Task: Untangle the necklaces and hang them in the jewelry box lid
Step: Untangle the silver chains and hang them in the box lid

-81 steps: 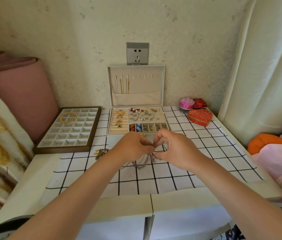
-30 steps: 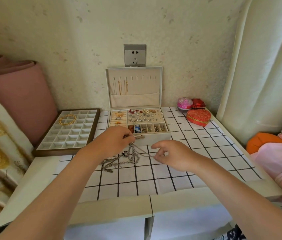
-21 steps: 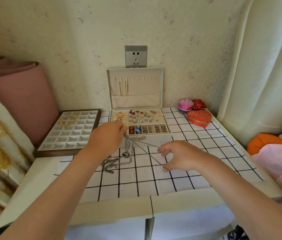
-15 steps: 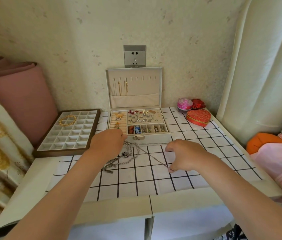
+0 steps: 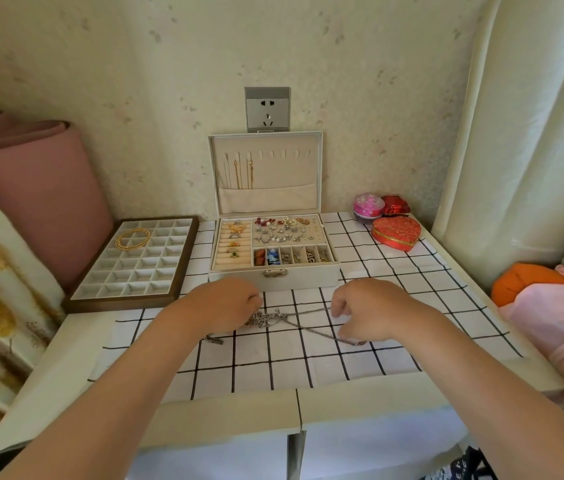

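Silver chain necklaces [image 5: 270, 318] lie in a tangle on the white cloth with a black grid [image 5: 273, 362], between the two hands. The left hand [image 5: 225, 306] has its fingers curled onto the left end of the clump. The right hand [image 5: 370, 310], apart from it, pinches one strand drawn out to the right along the cloth. Just behind the hands stands the open cream jewelry box [image 5: 308, 277], its trays full of rings and earrings. Two thin gold chains [image 5: 244, 174] hang in its upright lid [image 5: 266, 195]. Left of the box, a brown-framed compartment tray [image 5: 118, 304] holds a gold bangle [image 5: 132, 238]. To the right, on the white desk [image 5: 66, 358], sits a red heart-shaped box [image 5: 396, 233].
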### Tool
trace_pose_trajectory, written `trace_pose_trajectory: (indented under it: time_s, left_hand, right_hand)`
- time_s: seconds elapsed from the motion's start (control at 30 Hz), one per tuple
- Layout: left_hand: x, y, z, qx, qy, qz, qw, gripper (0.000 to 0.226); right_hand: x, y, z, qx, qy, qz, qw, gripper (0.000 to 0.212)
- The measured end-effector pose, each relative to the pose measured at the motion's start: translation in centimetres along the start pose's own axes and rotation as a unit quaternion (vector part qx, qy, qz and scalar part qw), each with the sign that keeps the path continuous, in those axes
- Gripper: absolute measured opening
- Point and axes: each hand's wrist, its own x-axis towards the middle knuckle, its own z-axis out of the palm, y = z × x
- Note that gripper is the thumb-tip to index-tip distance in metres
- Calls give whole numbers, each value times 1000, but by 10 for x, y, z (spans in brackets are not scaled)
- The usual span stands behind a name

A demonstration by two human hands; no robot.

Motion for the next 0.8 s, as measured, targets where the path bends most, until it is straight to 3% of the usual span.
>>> trace_pose_trajectory:
  time_s: [0.1,0.27,0.47,0.6,0.8]
  left_hand:
    - [-2,-1,2,-18,-57,-7,998,38]
    - [-9,-2,2,-40,-89,6,995,25]
    - [-12,-1,6,82,1,62,995,17]
    - [-5,10,17,55,98,98,989,15]
    - [5,14,30,34,107,74,991,17]
  right_hand:
    - [7,-14,11,68,47,-62,995,14]
    - [19,-34,26,56,110,-105,987,14]
    - [29,-39,31,49,125,-97,986,16]
    - [33,-44,32,46,144,-100,984,17]
    - [39,-49,36,86,136,-106,981,19]
